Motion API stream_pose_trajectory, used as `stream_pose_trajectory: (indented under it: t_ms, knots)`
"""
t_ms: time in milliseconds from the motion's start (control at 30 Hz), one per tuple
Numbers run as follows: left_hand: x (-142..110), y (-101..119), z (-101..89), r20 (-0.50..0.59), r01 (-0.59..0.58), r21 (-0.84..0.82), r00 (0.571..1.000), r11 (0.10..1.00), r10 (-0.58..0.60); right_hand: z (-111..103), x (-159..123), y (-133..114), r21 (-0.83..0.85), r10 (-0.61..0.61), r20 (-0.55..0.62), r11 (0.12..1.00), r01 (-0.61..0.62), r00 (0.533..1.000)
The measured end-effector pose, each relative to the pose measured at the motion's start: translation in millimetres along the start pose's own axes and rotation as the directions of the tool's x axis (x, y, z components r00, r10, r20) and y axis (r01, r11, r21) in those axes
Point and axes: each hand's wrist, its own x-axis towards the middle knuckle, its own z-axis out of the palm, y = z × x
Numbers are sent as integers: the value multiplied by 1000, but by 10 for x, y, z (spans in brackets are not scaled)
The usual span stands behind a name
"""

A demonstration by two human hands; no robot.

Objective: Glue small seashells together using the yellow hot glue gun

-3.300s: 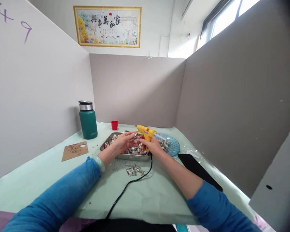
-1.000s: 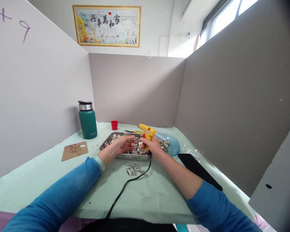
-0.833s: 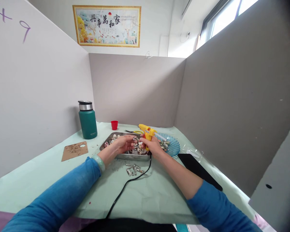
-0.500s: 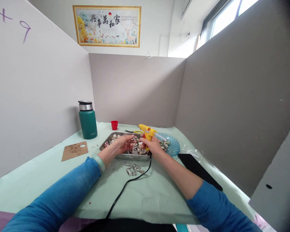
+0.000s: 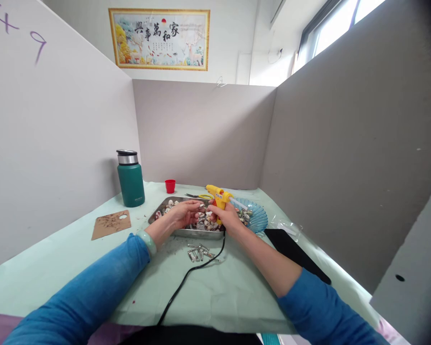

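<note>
My right hand (image 5: 227, 216) is wrapped round the handle of a yellow hot glue gun (image 5: 220, 195), whose nozzle points away to the upper left. A pale glue stick (image 5: 238, 203) sticks out of its back end, and a black cord (image 5: 190, 272) runs from it toward me. Just left of the gun, my left hand (image 5: 188, 213) has its fingers pinched together over a metal tray (image 5: 201, 234). Something small and pale seems to be at the fingertips, too small to name. Small shell-like pieces (image 5: 169, 203) fill the tray.
Silver metal clips (image 5: 199, 253) lie before the tray. Behind are scissors (image 5: 201, 196) and a red cup (image 5: 170, 186). A green bottle (image 5: 130, 179) and brown card (image 5: 111, 224) stand left; a blue dish (image 5: 260, 218) and black strip (image 5: 296, 254) lie right. Partitions enclose the table.
My left hand's fingertips have shifted slightly toward the right, closer to the glue gun. My right hand and the glue gun stay in place.
</note>
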Motion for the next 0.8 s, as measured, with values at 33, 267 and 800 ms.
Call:
stream_pose_trajectory:
  t_ms: [33, 267, 800]
  knots:
    - [-2, -1, 0, -3, 0, -1, 1000, 1000, 0, 1, -3, 2, 1, -1, 1, 1000, 1, 1000]
    - [-13, 4, 6, -92, 6, 3, 996, 1000, -5, -38, 0, -102, 86, -43, -52, 995, 47, 998]
    - [303, 108, 745, 142, -214, 784, 976, 583, 167, -544, 126, -683, -83, -451, -404, 885, 459, 796]
